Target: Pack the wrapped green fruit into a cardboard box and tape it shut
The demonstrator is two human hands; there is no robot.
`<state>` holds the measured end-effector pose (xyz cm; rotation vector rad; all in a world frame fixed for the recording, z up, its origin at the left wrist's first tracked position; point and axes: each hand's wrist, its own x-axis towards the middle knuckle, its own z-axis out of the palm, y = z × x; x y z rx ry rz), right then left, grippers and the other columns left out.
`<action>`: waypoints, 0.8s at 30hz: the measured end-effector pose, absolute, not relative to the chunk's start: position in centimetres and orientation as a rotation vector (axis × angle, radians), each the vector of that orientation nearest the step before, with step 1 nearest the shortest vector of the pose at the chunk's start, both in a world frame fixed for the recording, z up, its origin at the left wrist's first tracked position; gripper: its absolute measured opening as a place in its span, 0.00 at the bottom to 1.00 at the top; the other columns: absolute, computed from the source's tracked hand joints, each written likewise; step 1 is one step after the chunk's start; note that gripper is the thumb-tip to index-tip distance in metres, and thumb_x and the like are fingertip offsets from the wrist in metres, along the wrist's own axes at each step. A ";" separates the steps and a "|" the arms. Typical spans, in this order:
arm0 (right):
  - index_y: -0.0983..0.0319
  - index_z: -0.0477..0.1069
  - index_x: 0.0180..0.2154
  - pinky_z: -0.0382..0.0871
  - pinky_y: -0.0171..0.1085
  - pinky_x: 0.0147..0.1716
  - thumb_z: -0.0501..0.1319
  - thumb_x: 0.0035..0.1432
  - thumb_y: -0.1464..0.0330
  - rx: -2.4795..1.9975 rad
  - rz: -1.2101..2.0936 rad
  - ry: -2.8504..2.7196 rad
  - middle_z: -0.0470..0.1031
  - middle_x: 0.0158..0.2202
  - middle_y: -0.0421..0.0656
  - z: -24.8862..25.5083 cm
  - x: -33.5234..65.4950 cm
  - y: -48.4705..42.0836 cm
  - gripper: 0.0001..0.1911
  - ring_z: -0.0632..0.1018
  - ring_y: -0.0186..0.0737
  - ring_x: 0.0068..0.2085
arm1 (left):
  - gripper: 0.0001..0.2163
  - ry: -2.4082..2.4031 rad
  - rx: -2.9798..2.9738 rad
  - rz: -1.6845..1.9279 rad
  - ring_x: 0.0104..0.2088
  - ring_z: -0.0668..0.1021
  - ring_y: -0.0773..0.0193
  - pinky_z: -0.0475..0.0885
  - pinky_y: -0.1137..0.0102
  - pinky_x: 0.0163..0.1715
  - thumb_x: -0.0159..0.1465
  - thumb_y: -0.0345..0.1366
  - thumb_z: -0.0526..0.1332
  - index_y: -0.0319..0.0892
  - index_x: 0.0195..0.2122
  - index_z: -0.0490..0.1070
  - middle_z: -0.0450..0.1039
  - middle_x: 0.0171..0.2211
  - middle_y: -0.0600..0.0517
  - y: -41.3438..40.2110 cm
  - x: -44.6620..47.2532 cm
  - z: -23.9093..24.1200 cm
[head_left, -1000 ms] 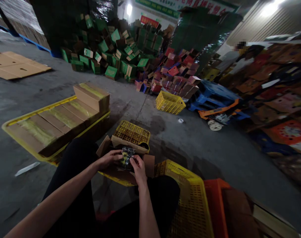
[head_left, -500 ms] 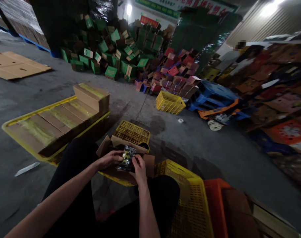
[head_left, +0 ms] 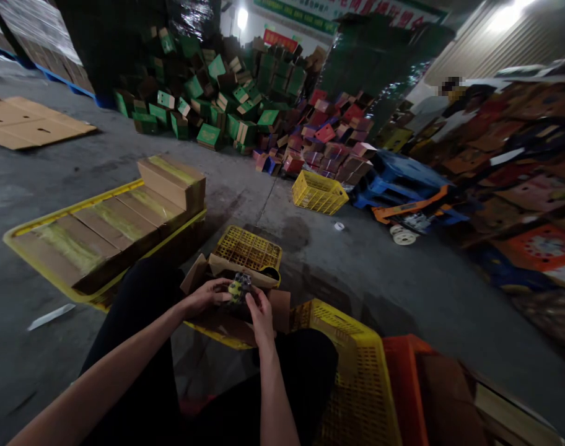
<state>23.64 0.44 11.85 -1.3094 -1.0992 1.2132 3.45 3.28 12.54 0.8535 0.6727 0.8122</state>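
Observation:
My left hand (head_left: pixel 211 293) and my right hand (head_left: pixel 260 311) hold a small shiny plastic-wrapped pack (head_left: pixel 239 287) between them. Yellow-green and dark patches show on it; its contents are too unclear to name. The left fingers grip its left side, while the right thumb and fingers close on its right edge. Directly below the pack is an open cardboard box (head_left: pixel 281 310) with raised flaps, between my knees. That box rests on a yellow plastic crate (head_left: pixel 248 244), and a dark round object (head_left: pixel 270 272) lies near its far flap.
Taped cartons (head_left: pixel 108 220) fill a yellow crate (head_left: pixel 20 234) at left. Another yellow crate (head_left: pixel 363 365) and an orange crate (head_left: pixel 403 365) stand by my right knee. Farther off are heaped green boxes (head_left: pixel 210 133), a pallet jack (head_left: pixel 407 210), blue pallets (head_left: pixel 403 170) and a person (head_left: pixel 431 108).
The shiny wrapping that hung below the pack no longer shows, and the pack looks more compact. Both hands stay nearly in place; the right one has shifted slightly left.

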 end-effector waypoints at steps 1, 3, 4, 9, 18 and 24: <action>0.55 0.75 0.48 0.70 0.44 0.51 0.65 0.56 0.54 -1.301 1.215 -1.089 0.79 0.49 0.44 11.9 23.6 0.5 0.20 0.77 0.48 0.50 | 0.26 0.690 0.862 0.820 0.46 0.78 0.54 0.70 0.65 0.45 0.54 0.39 0.74 0.40 0.53 0.73 0.77 0.48 0.43 3.3 3.5 12.5; 0.55 0.75 0.49 0.69 0.45 0.53 0.65 0.56 0.54 -1.307 1.210 -1.088 0.79 0.50 0.44 12.0 23.6 0.5 0.21 0.77 0.49 0.52 | 0.26 0.721 0.888 0.826 0.45 0.78 0.54 0.70 0.65 0.45 0.53 0.40 0.74 0.40 0.52 0.74 0.77 0.46 0.44 3.4 3.4 12.4; 0.55 0.76 0.49 0.70 0.45 0.53 0.65 0.56 0.54 -1.316 1.206 -1.093 0.79 0.50 0.45 12.1 23.6 0.5 0.21 0.77 0.49 0.51 | 0.26 0.733 0.903 0.828 0.45 0.78 0.55 0.70 0.65 0.45 0.53 0.40 0.74 0.40 0.52 0.74 0.77 0.46 0.44 3.5 3.4 12.3; 0.56 0.77 0.47 0.71 0.45 0.51 0.66 0.55 0.53 -1.352 1.195 -1.123 0.80 0.47 0.45 12.4 23.5 0.3 0.21 0.79 0.49 0.48 | 0.25 0.755 0.982 0.856 0.45 0.77 0.55 0.69 0.64 0.46 0.52 0.41 0.74 0.40 0.50 0.74 0.77 0.45 0.45 3.6 3.3 12.3; 0.58 0.75 0.46 0.77 0.42 0.41 0.68 0.53 0.53 -1.307 1.415 -1.047 0.80 0.44 0.44 12.5 22.5 -0.1 0.22 0.80 0.47 0.45 | 0.24 0.866 1.227 0.894 0.42 0.75 0.58 0.67 0.67 0.44 0.50 0.40 0.74 0.41 0.47 0.72 0.74 0.41 0.50 3.6 3.5 12.3; 0.57 0.74 0.43 0.77 0.40 0.38 0.67 0.54 0.52 -1.341 1.411 -1.060 0.79 0.42 0.43 12.1 22.4 -0.2 0.20 0.80 0.47 0.44 | 0.22 0.908 1.472 0.939 0.47 0.73 0.53 0.66 0.64 0.49 0.49 0.38 0.74 0.43 0.46 0.75 0.74 0.44 0.48 3.7 3.4 11.5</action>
